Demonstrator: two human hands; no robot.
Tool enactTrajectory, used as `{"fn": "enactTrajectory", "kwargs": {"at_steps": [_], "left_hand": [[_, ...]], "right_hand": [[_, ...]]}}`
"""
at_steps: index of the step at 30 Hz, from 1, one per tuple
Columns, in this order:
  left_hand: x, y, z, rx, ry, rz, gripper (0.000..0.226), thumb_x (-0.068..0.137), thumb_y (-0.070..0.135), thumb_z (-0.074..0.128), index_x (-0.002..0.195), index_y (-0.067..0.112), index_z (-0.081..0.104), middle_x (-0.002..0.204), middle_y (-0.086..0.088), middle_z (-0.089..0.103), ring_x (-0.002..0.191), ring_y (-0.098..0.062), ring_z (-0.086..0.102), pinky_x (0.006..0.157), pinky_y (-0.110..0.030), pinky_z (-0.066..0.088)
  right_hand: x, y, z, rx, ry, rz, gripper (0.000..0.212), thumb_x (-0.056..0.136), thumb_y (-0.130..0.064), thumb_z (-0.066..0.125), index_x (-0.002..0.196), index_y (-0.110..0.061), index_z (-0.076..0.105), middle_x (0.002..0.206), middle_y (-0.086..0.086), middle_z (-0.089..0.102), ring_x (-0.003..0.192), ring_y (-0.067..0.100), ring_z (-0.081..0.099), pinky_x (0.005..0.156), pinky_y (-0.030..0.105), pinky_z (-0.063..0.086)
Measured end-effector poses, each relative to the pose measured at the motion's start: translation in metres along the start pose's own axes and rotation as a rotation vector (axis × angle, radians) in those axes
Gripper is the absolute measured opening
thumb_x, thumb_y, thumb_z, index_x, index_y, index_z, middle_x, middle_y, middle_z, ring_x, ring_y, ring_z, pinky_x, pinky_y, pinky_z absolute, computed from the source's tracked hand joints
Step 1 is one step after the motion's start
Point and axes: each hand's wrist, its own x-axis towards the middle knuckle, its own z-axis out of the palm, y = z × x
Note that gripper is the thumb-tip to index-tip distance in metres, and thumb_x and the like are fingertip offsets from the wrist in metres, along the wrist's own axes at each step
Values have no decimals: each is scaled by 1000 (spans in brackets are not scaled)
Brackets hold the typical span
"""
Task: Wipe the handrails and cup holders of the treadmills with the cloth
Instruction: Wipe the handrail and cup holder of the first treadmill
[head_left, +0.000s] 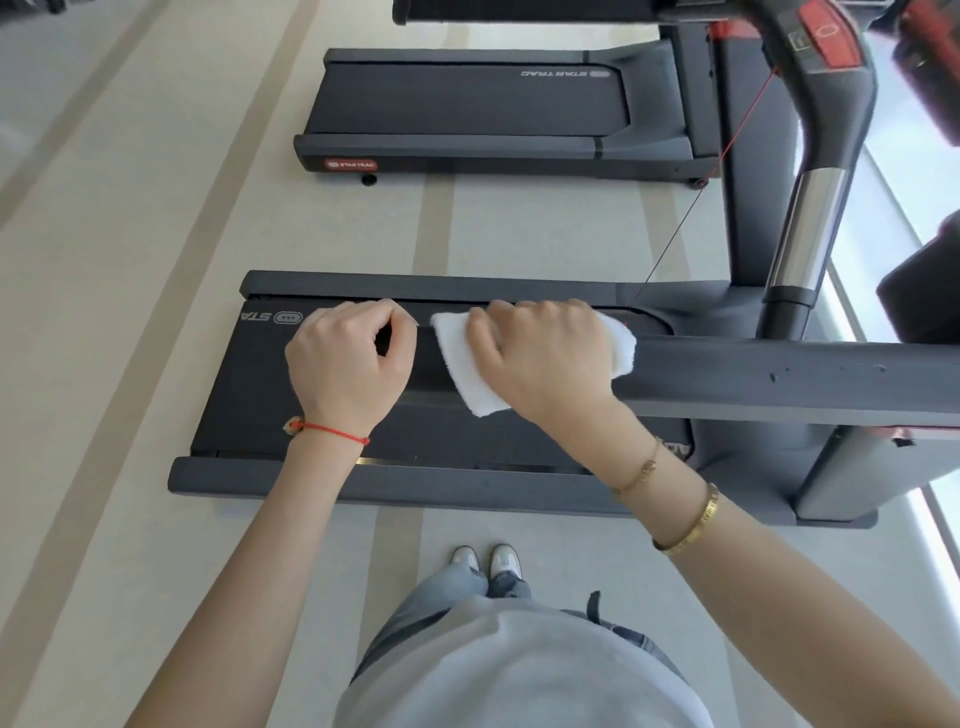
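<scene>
A dark grey handrail (769, 371) of the near treadmill runs from the right edge toward the middle of the view. My right hand (540, 353) presses a white cloth (470, 374) wrapped over the rail near its free end. My left hand (348, 358) is curled around the very tip of the same rail, just left of the cloth. The rail under both hands is hidden. No cup holder is plainly visible.
Below the rail lies the near treadmill's belt deck (311, 415). A second treadmill (467, 104) stands further away. A chrome upright (805, 228) and a console with a red stop button (826, 36) rise at the right. My feet (488, 564) stand on pale flooring.
</scene>
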Motion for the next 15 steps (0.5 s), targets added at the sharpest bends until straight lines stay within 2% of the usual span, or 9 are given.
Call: {"fn": "enactTrajectory", "kwargs": {"at_steps": [4, 7, 9, 11, 13, 15], "left_hand": [[0, -1, 0, -8, -25, 5, 39, 91, 24, 41, 66, 12, 69, 55, -3, 58, 55, -27, 52, 56, -29, 27], [1, -1, -1, -19, -44, -8, 41, 92, 25, 40, 66, 12, 68, 56, -3, 59, 58, -27, 53, 57, -33, 35], [1, 0, -1, -24, -51, -13, 41, 93, 24, 40, 66, 11, 68, 56, -4, 59, 59, -27, 53, 60, -36, 40], [1, 0, 0, -28, -47, -12, 40, 92, 23, 41, 65, 11, 68, 56, -4, 59, 58, -28, 53, 63, -38, 42], [1, 1, 0, -26, -42, -2, 38, 92, 21, 43, 66, 12, 68, 56, -3, 60, 57, -28, 53, 62, -38, 43], [0, -1, 1, -28, -26, 20, 34, 91, 19, 45, 66, 13, 68, 56, -2, 60, 56, -27, 52, 60, -37, 42]], "right_hand": [[-18, 22, -6, -6, 134, -86, 44, 98, -36, 34, 65, -14, 53, 51, 1, 44, 52, 25, 39, 59, 34, 33], [-29, 53, -16, -72, 198, -10, 40, 97, -31, 39, 63, -15, 49, 52, 1, 44, 52, 26, 41, 59, 39, 39], [-27, 58, -21, -67, 163, 102, 39, 95, -27, 39, 57, -17, 40, 48, 1, 43, 50, 27, 38, 59, 38, 37], [-16, 44, -17, -79, 63, 153, 39, 93, -29, 36, 55, -18, 40, 49, 4, 52, 50, 29, 41, 60, 34, 33], [-4, 16, -10, -69, -3, 107, 39, 91, -30, 37, 54, -18, 40, 48, 3, 53, 46, 27, 37, 56, 31, 27], [3, -8, -6, -30, -23, 34, 40, 90, -28, 36, 52, -17, 38, 44, 0, 40, 43, 26, 30, 53, 30, 23]]}}
